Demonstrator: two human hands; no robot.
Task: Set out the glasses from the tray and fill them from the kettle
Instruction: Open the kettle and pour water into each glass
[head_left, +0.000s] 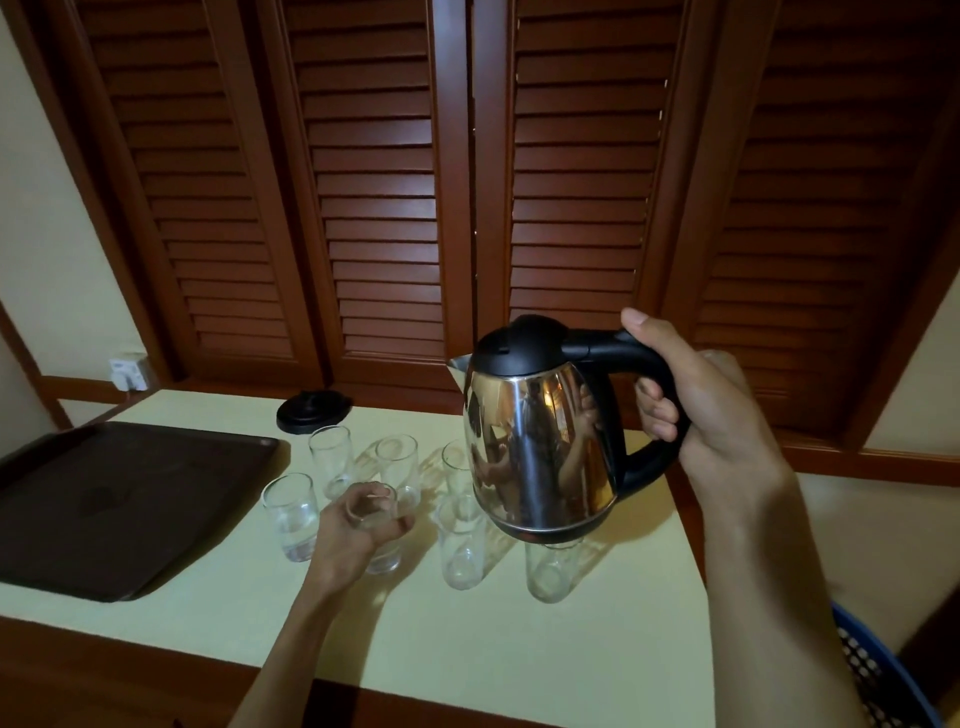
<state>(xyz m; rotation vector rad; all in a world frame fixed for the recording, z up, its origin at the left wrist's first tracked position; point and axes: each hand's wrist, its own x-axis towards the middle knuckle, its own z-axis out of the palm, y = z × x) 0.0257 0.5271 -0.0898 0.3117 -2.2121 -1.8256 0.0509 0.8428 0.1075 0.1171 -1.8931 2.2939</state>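
Several clear glasses stand upright in two rows on the pale yellow table (519, 639). My left hand (353, 535) is wrapped around one front-row glass (382, 540), which rests on the table. Another glass (291, 514) stands just left of it, and one (460, 540) just right. My right hand (701, 405) grips the black handle of the steel kettle (540, 447), held upright in the air above the right-hand glasses, spout pointing left. The kettle partly hides a glass (548, 571) beneath it. The dark brown tray (104, 499) at the left holds nothing.
The kettle's black base (311, 410) sits at the table's back edge, behind the glasses. Dark wooden louvred shutters fill the wall behind. A wall socket (130, 371) is at the back left. A blue mesh basket (878, 675) shows at the lower right.
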